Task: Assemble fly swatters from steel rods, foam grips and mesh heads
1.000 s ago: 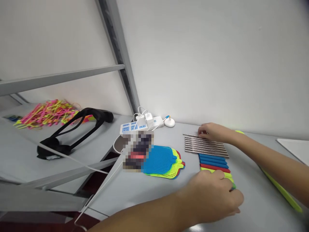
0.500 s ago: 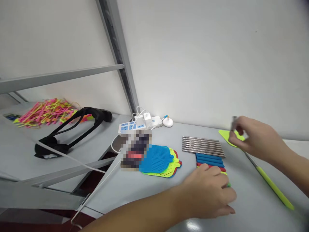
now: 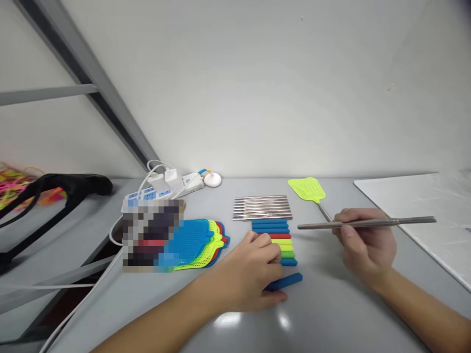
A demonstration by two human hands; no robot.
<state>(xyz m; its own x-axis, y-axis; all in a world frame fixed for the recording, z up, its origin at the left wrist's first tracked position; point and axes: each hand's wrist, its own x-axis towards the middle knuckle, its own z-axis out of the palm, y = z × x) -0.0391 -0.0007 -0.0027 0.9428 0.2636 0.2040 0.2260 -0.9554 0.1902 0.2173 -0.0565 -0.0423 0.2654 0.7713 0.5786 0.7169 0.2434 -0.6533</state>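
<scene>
Polished metal gleamed on the telescopic rods (image 3: 262, 208), while the handle grips (image 3: 279, 236) showed smooth, matt plastic. Perforated plastic formed the fly-swatter heads (image 3: 190, 239). The smooth tabletop (image 3: 331, 309) threw back glossy highlights; the wall (image 3: 257, 98) looked matt, the power strip (image 3: 149, 195) smooth plastic.

- Looks like a small workshop: a grey worktop (image 3: 331, 316) set against a plain pale wall (image 3: 257, 98).
- Like parts sit sorted in groups: metal rods (image 3: 262, 208) in a row, coloured handles (image 3: 282, 236) just nearer, flyswatter heads (image 3: 189, 240) stacked to their left.
- At the far left, a grey metal frame (image 3: 78, 49) and a power strip (image 3: 150, 195) with chargers (image 3: 172, 178) plugged in.
</scene>
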